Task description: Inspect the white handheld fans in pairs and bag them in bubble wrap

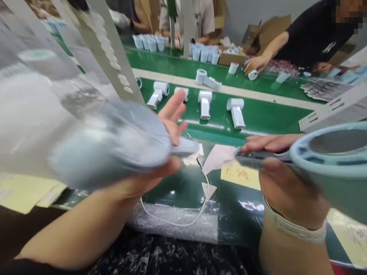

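Observation:
My left hand (149, 183) grips the handle of a pale blue handheld appliance (111, 141), whose motion-blurred head fills the left of the view. My right hand (286, 187) holds a similar appliance (329, 160) with a round, vented head close to the camera and a dark-faced handle pointing left. The two handles nearly meet above the green bench. A thin white cable (183, 222) runs from near the left handle down over bubble wrap (172, 223). Its far end is hidden by the hand and handle.
Several white appliances (205, 105) stand in a row on a green conveyor (266, 118) ahead. Beyond them are pale blue cups (151, 43) and a cardboard box (231, 58). A co-worker's hand (254, 63) works at upper right. A white frame (109, 53) rises at upper left.

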The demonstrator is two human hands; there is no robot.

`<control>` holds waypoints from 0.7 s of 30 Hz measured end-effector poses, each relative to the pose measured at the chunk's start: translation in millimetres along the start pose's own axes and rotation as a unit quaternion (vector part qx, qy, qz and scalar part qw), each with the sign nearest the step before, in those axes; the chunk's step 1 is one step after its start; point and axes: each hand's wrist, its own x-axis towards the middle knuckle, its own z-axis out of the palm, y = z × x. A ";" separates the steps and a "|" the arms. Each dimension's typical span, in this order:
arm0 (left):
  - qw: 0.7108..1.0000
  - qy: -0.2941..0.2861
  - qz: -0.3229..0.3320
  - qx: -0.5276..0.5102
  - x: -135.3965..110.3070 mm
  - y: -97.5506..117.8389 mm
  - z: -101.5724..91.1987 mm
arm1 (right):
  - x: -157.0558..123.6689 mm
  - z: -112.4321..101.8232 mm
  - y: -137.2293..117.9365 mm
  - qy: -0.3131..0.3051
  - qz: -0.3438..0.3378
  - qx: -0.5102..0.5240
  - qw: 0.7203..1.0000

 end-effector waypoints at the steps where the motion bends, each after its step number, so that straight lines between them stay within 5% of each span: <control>1: 1.000 -0.014 0.024 -0.012 0.3 1.1 0.8 | 1.2 1.5 -0.9 0.001 0.011 -0.012 1.000; 4: 0.997 -0.050 0.014 -0.064 2.5 -2.1 0.0 | 1.8 2.8 -1.0 -0.018 0.072 0.014 0.997; 7: 0.981 -0.058 -0.130 -0.133 6.8 -17.0 -3.2 | 0.6 4.4 9.2 -0.053 0.176 0.083 0.979; 13: 0.942 0.054 -0.269 -0.193 12.5 -55.7 3.0 | 0.2 12.4 63.8 0.029 0.397 0.135 0.907; 16: 0.930 0.098 -0.293 -0.200 10.8 -66.1 9.6 | -4.3 19.6 77.9 0.016 0.424 0.165 0.890; 21: 0.925 0.062 -0.284 -0.246 12.9 -68.8 5.8 | -17.8 39.4 67.8 -0.045 0.381 0.211 0.899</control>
